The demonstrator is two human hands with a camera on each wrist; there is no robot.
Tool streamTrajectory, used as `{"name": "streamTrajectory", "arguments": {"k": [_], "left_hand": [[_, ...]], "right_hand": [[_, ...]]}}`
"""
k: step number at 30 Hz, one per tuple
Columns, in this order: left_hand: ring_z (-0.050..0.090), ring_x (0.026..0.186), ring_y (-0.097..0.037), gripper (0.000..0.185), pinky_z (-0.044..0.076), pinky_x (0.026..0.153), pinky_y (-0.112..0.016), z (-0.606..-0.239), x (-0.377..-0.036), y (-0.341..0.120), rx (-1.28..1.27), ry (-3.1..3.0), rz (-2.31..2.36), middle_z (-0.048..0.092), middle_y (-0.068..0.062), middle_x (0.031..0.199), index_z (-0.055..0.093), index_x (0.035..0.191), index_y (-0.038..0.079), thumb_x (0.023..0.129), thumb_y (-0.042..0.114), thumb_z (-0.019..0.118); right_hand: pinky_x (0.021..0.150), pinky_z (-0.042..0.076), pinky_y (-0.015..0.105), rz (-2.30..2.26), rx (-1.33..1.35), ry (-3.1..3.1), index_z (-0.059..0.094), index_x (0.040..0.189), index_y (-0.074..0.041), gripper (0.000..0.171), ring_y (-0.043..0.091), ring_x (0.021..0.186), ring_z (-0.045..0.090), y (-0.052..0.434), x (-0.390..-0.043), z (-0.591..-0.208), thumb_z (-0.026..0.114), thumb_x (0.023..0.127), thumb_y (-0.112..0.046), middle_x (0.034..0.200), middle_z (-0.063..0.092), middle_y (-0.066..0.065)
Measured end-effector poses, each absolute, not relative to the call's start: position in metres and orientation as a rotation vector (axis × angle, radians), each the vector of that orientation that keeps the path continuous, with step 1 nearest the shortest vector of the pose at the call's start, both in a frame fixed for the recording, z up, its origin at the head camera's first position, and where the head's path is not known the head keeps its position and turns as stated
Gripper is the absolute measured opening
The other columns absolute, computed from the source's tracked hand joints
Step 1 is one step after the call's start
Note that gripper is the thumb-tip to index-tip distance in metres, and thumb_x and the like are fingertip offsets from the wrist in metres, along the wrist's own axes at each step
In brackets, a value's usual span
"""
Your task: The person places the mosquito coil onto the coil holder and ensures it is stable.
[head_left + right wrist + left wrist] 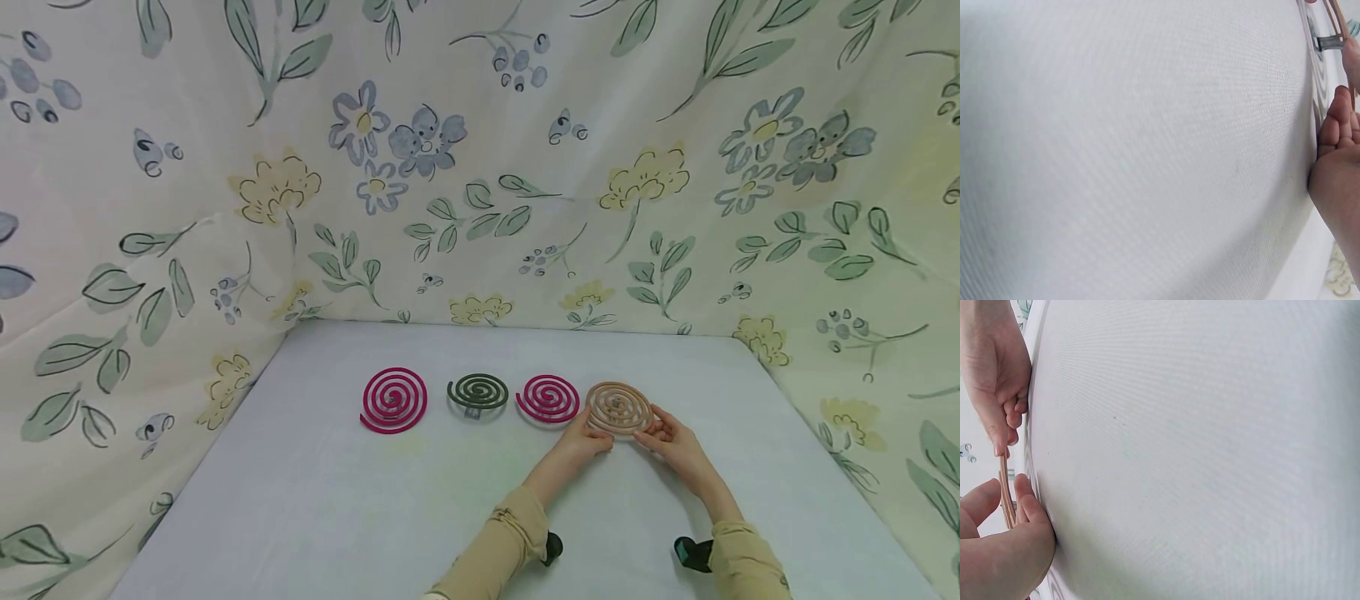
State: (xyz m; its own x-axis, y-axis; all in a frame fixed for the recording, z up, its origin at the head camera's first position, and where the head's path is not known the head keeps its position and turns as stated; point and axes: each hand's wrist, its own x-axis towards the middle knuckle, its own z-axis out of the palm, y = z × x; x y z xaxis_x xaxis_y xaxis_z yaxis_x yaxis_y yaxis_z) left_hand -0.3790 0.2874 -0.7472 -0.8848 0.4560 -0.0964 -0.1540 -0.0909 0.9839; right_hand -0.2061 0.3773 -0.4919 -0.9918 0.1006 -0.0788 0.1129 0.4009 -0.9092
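Note:
A tan mosquito coil [617,406] lies flat at the right end of a row of coils, raised over the white table. My left hand [577,447] pinches its left edge between thumb and fingers. At the opposite edge, my right hand [681,446] pinches the rim, with its other fingers curled beneath. Seen side-on, the coil [1006,500] is a thin slab between both hands. Under it in the right wrist view stands a small grey metal holder [1330,42]. Just left of my left hand is a crimson coil [548,399].
Farther left are a dark green coil [477,390] on a small stand [472,412] and another crimson coil [393,401]. A white cloth covers the table [337,517]. Floral fabric [480,167] hangs behind and at both sides. Black wrist devices [552,548] stick out from the sleeves.

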Motion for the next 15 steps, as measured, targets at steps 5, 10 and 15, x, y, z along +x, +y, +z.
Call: {"name": "streamTrajectory", "arguments": {"k": [5,10,15], "left_hand": [[0.069,0.075,-0.012,0.093,0.056,0.071,-0.025,-0.717,-0.361,0.275,0.343,1.763,2.048,0.07,-0.001,0.077,0.027,0.149,0.029,0.075,0.006,0.078],[0.068,0.075,-0.011,0.085,0.055,0.07,-0.025,-0.667,-0.334,0.257,0.357,1.857,1.994,0.069,-0.003,0.076,0.023,0.15,0.011,0.081,0.0,0.07],[0.067,0.073,-0.009,0.081,0.055,0.069,-0.023,-0.629,-0.313,0.239,0.4,1.866,1.999,0.069,0.0,0.077,0.023,0.149,0.004,0.083,0.001,0.069]], "right_hand": [[0.063,0.043,0.015,-1.69,0.202,2.619,0.018,0.147,0.007,0.077,-0.003,0.073,0.045,0.378,-0.206,-0.493,0.064,0.091,-0.018,0.101,0.049,0.004],[0.063,0.043,0.015,-1.694,0.203,2.616,0.017,0.147,0.006,0.078,-0.004,0.074,0.045,0.379,-0.206,-0.493,0.064,0.091,-0.018,0.1,0.049,0.002],[0.063,0.043,0.014,-1.705,0.203,2.612,0.018,0.147,0.006,0.078,-0.004,0.073,0.045,0.378,-0.206,-0.493,0.065,0.09,-0.018,0.097,0.048,0.0]]}}
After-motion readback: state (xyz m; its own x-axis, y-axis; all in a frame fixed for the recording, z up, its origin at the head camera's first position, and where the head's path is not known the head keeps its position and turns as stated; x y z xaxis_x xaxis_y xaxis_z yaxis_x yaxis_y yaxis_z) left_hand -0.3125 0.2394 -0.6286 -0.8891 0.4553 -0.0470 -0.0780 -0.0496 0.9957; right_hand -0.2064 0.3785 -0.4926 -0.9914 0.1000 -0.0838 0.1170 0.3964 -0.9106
